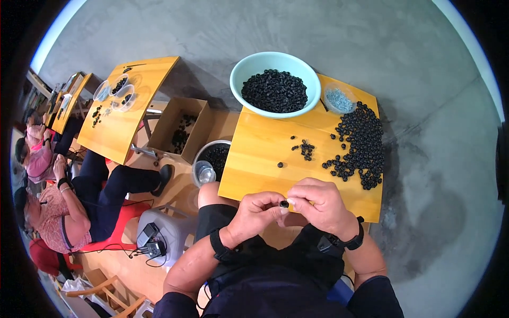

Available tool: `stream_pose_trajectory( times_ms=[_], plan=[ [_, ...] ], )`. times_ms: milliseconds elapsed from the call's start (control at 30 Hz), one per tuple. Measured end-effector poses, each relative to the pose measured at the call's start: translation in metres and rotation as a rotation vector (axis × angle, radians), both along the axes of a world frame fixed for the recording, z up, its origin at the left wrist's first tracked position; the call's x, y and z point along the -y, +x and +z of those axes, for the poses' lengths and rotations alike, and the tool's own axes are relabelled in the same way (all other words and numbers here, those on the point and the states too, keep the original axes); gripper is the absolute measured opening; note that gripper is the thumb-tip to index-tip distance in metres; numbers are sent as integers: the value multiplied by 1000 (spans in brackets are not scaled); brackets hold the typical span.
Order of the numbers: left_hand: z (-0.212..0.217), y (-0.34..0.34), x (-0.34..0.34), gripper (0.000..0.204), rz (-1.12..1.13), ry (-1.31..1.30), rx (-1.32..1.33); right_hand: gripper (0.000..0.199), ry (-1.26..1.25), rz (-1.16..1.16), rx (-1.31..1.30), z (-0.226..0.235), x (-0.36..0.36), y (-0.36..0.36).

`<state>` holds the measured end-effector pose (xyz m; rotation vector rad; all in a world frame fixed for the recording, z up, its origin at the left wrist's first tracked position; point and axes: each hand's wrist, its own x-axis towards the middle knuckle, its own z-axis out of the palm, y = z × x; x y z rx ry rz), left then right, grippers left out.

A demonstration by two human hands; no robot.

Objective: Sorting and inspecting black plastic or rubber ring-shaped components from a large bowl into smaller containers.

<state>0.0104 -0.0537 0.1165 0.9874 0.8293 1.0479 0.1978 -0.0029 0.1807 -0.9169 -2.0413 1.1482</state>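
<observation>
My left hand (pixel 255 216) pinches a small black round part (pixel 284 204) between thumb and fingertips, just past the near edge of the yellow table (pixel 260 153). Against that part, the fingers of my right hand (pixel 322 205) are pinched together; whatever they hold is too small to make out. A big pile of similar black parts (pixel 361 139) covers the table's right side, with a small cluster (pixel 306 150) nearer the middle. At the far edge a pale teal basin (pixel 238 79) holds many more, beside a clear tub (pixel 339 99) of tiny silvery-blue pieces.
Left of my table stand a cardboard box (pixel 196 130) and a metal bowl (pixel 217 143), both with black parts inside. A grey stool (pixel 177 230) carries black devices with cables. Farther left, people (pixel 63 212) sit by another yellow table (pixel 143 74). A wall runs along the right.
</observation>
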Motion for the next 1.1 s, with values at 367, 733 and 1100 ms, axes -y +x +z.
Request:
stream_pose_trajectory(
  times_ms=[367, 733, 1100],
  plan=[
    [2, -2, 7, 8, -9, 12, -159, 18, 161, 71, 10, -16, 17, -1],
    [-4, -3, 18, 14, -130, -93, -103, 24, 300, 56, 56, -32, 43, 7],
    [19, -9, 16, 14, -65, -112, 45, 14, 324, -246, 288, -89, -63, 17]
  ],
)
